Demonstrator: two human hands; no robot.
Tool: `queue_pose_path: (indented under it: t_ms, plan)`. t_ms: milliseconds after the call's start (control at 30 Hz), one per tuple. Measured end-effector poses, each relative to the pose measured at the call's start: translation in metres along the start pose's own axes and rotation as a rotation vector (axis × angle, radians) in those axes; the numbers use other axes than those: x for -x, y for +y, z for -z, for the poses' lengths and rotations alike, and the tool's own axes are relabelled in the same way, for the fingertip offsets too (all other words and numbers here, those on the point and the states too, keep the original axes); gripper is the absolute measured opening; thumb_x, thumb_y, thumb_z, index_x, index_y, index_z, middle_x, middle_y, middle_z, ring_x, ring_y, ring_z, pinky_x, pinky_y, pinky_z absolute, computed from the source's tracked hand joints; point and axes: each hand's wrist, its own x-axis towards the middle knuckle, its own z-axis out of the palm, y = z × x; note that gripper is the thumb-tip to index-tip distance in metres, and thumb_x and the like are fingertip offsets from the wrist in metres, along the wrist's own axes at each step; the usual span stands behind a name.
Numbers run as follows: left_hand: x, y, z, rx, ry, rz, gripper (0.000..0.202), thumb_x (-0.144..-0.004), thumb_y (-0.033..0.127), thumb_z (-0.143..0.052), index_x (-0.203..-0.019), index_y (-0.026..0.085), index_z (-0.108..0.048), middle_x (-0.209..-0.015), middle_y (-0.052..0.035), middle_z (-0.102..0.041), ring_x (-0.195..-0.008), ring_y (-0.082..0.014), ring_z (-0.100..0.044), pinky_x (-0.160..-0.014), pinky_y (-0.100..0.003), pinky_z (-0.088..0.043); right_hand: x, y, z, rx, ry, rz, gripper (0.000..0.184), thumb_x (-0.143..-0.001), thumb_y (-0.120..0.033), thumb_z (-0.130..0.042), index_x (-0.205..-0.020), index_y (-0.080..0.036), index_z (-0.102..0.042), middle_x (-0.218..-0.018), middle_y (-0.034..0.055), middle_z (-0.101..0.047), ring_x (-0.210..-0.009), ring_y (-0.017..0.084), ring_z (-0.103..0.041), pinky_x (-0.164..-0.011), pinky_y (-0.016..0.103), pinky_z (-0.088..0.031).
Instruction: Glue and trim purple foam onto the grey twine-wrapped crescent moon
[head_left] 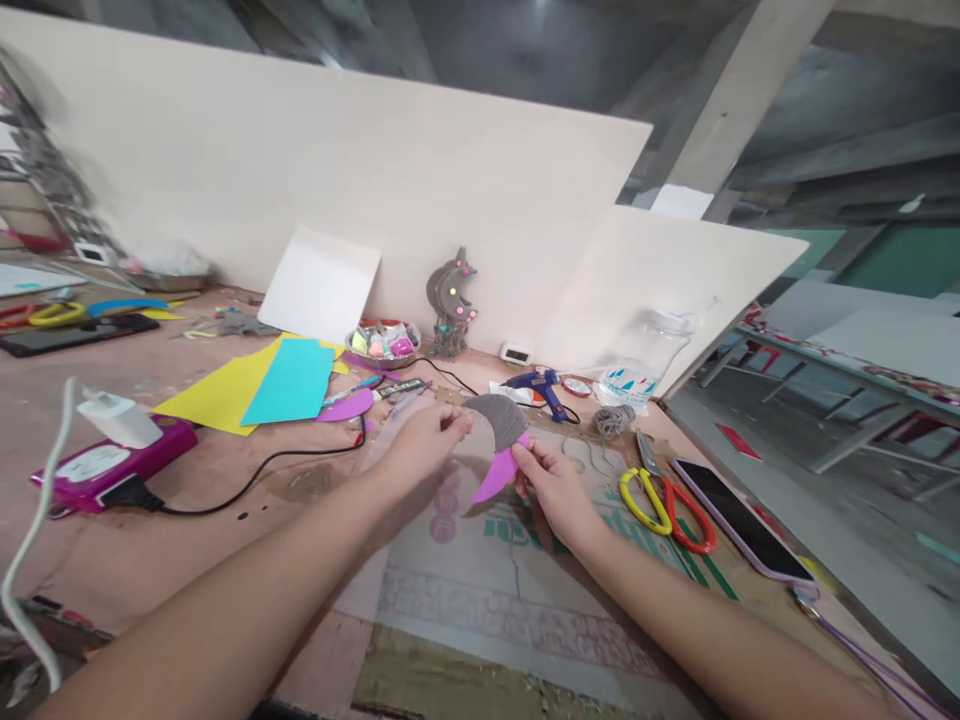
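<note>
A purple crescent, its upper part wrapped in grey yarn, is held above the worktop. My right hand pinches its right edge, near where the grey wrapping stops and bare purple begins. Beside the crescent's upper left tip is my left hand, thumb and fingers pressed together; any strand between them is too fine to make out. A ball of grey yarn lies to the right, with loose loops on the plastic sheet below my hands.
Scissors and a phone lie at right. Behind are a blue glue gun, a clear jar, a bowl of bright packets and a grey moon ornament. Coloured sheets and a purple power strip occupy the left.
</note>
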Motion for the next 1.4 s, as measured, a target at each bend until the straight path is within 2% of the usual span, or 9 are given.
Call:
queue_pose_path:
  t_ms: [133,200,267,367,500,700,900,1133,1400]
  plan:
    - [0.001,0.006,0.004,-0.049,0.054,-0.016,0.037,-0.086,0.037,-0.036,-0.057,0.018,-0.048,-0.062,-0.0008,-0.055,-0.068,-0.0156,-0.054,-0.063,-0.027,-0.041,0.0,-0.002,-0.001,0.029,0.0,0.008,0.032,-0.077,-0.049,-0.056,-0.071,-0.017,-0.052,-0.052,-0.0042,-0.049,-0.043,0.007,-0.04,-0.043,0.02,-0.03]
    - [0.002,0.008,0.005,-0.051,0.091,-0.012,0.028,-0.085,0.032,-0.038,-0.066,0.017,-0.052,-0.071,-0.0028,-0.059,-0.074,-0.0162,-0.055,-0.068,-0.027,-0.042,0.0,-0.002,-0.001,0.03,0.003,0.01,0.034,-0.076,-0.051,-0.057,-0.071,-0.018,-0.052,-0.053,-0.0038,-0.05,-0.043,0.007,-0.04,-0.043,0.021,-0.03]
    - [0.002,0.008,0.003,-0.021,0.131,0.018,0.016,-0.081,0.025,-0.044,-0.086,0.015,-0.056,-0.088,-0.0059,-0.062,-0.082,-0.0163,-0.056,-0.071,-0.027,-0.043,0.0,-0.002,-0.001,0.03,0.0,0.006,0.034,-0.076,-0.052,-0.056,-0.072,-0.018,-0.052,-0.053,-0.0038,-0.05,-0.043,0.007,-0.04,-0.043,0.021,-0.031]
    - [0.001,0.006,0.0,0.061,0.023,0.093,0.027,-0.08,0.028,-0.048,-0.101,0.013,-0.056,-0.095,-0.0093,-0.064,-0.079,-0.0173,-0.059,-0.065,-0.027,-0.044,0.0,-0.002,-0.001,0.043,-0.009,-0.004,0.035,-0.076,-0.052,-0.055,-0.072,-0.018,-0.052,-0.052,-0.0043,-0.049,-0.044,0.008,-0.041,-0.044,0.021,-0.031]
    - [0.003,0.007,-0.003,0.107,-0.171,0.083,0.036,-0.079,0.044,-0.051,-0.087,0.011,-0.065,-0.085,-0.0093,-0.068,-0.074,-0.0187,-0.06,-0.064,-0.027,-0.043,0.0,-0.002,-0.001,0.044,-0.044,-0.01,0.034,-0.076,-0.05,-0.056,-0.069,-0.017,-0.052,-0.051,-0.0047,-0.048,-0.044,0.007,-0.041,-0.044,0.02,-0.031]
    - [0.008,0.01,-0.005,0.128,-0.229,0.154,0.035,-0.074,0.047,-0.055,-0.078,0.013,-0.063,-0.06,-0.0006,-0.059,-0.049,-0.0107,-0.047,-0.046,-0.023,-0.034,0.001,-0.003,-0.003,0.041,-0.118,-0.011,0.033,-0.078,-0.048,-0.055,-0.067,-0.016,-0.053,-0.054,-0.0037,-0.05,-0.045,0.007,-0.042,-0.045,0.02,-0.032]
    - [0.01,0.007,-0.008,0.117,-0.266,0.081,0.034,-0.076,0.048,-0.051,-0.069,0.015,-0.057,-0.051,0.0045,-0.046,-0.041,-0.0079,-0.039,-0.04,-0.021,-0.028,0.001,-0.003,-0.002,0.018,-0.092,-0.024,0.032,-0.077,-0.046,-0.058,-0.066,-0.017,-0.051,-0.051,-0.0054,-0.046,-0.045,0.007,-0.041,-0.045,0.02,-0.031]
    - [0.004,0.002,-0.005,0.133,-0.097,0.085,0.033,-0.075,0.048,-0.051,-0.072,0.016,-0.06,-0.063,0.0006,-0.057,-0.05,-0.0112,-0.047,-0.047,-0.023,-0.035,0.001,-0.003,-0.002,0.022,-0.06,-0.015,0.033,-0.076,-0.048,-0.058,-0.065,-0.017,-0.05,-0.051,-0.0048,-0.047,-0.044,0.007,-0.04,-0.045,0.021,-0.031]
    - [0.003,0.002,-0.003,0.054,-0.066,0.068,0.021,-0.075,0.031,-0.049,-0.079,0.016,-0.063,-0.074,-0.0028,-0.065,-0.063,-0.0149,-0.057,-0.057,-0.025,-0.043,0.0,-0.002,-0.001,0.004,-0.049,-0.013,0.032,-0.077,-0.047,-0.057,-0.066,-0.017,-0.05,-0.051,-0.0053,-0.047,-0.044,0.007,-0.04,-0.045,0.021,-0.03]
